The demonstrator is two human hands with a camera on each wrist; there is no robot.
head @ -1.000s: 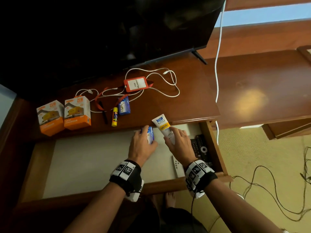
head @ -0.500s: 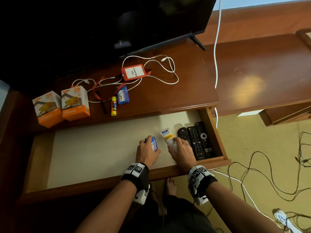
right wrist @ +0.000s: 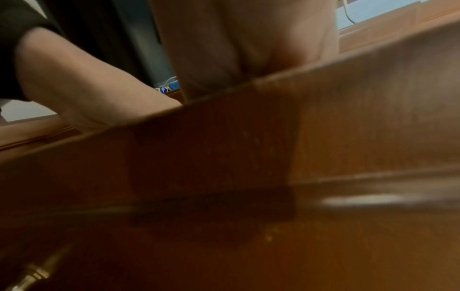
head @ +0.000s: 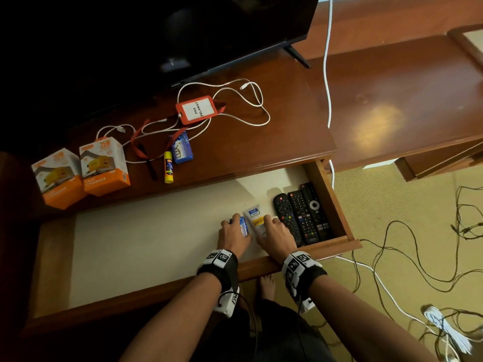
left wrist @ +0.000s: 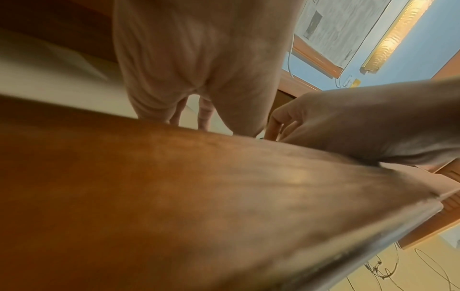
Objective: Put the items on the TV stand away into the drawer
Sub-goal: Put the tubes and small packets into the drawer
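Note:
Both hands are down in the open drawer (head: 342, 220), near its right end. My left hand (head: 233, 232) grips a small blue and white packet (head: 244, 226) against the drawer floor. Beside it my right hand (head: 274, 232) holds a white and yellow tube (head: 254, 216) that lies flat there. Two black remotes (head: 304, 212) lie just right of the tube. On the TV stand (head: 287, 142) lie two orange charger boxes (head: 104, 165), a yellow glue stick (head: 168, 167), a blue packet (head: 182, 147), a red badge holder (head: 197, 109) with lanyard, and white cables (head: 245, 105). Both wrist views show mostly the drawer front.
The TV (head: 183, 35) stands at the back of the stand, its foot (head: 298, 56) near the right. A white cord (head: 326, 74) hangs down past the drawer's right corner. Cables (head: 418, 257) trail over the carpet on the right. The drawer's left part shows bare liner.
Both hands have come down from the stand's front edge into the drawer with the tube and the packet. The tube now lies flat beside the remotes.

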